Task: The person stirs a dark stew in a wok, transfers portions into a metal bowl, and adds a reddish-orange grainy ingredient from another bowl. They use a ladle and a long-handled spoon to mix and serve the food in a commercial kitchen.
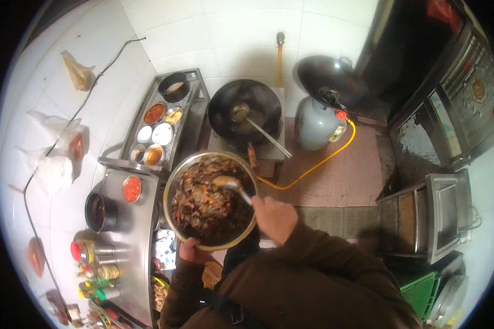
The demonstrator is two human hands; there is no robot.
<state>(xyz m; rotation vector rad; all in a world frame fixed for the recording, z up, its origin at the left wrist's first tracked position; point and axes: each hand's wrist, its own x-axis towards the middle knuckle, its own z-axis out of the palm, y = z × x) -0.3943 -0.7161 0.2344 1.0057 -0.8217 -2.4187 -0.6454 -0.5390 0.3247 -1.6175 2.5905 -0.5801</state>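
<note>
A large metal bowl [169, 230] of dark, chopped, saucy food [203, 189] is held in front of my body. My left hand [191, 251] is closed on its near left rim. In my right hand [274, 218] is the handle of a metal spoon [229, 181], whose head rests in the food. Just beyond the bowl stands a black wok [219, 112] with a wooden handle, and a ladle [266, 136] lies in it. The fingers of my left hand under the bowl are partly hidden.
Seasoning bowls [154, 113] fill a metal rack at the left. A steel counter [132, 268] carries a black pot [100, 213], a dish of red chopped pepper [132, 188] and several bottles. Right of the wok, a grey gas cylinder [315, 129] with a yellow hose [326, 163] supports another wok [324, 77].
</note>
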